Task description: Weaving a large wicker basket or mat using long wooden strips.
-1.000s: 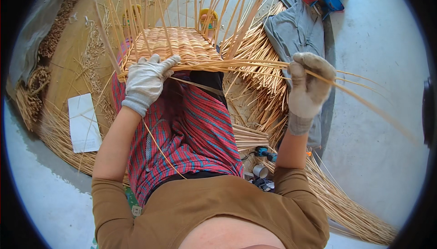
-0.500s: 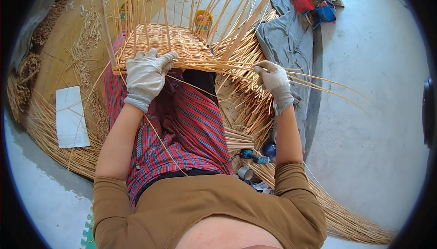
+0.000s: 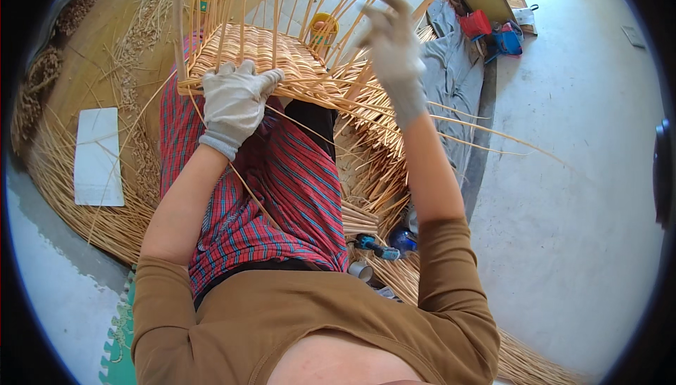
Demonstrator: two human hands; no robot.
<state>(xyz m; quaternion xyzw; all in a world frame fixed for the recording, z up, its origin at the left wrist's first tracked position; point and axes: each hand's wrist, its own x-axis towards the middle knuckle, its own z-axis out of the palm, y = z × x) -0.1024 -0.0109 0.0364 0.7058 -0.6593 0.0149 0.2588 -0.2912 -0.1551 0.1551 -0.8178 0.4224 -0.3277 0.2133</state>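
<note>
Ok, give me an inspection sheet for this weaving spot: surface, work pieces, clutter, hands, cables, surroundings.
Surface: pale concrete floor; the person sits with a red plaid cloth over the lap.
Job's things: half-woven wicker basket on the lap, upright stakes fanning from its rim; loose willow rods spread around.
Clutter: white sheet on the rods at left; small blue tool and a metal tin by the right thigh.
Grips: gloved left hand pressing the basket's near edge; gloved right hand raised among the stakes, blurred, grip unclear.
Cables: nothing seen.
Surroundings: grey cloth, red and blue items at top right.
</note>
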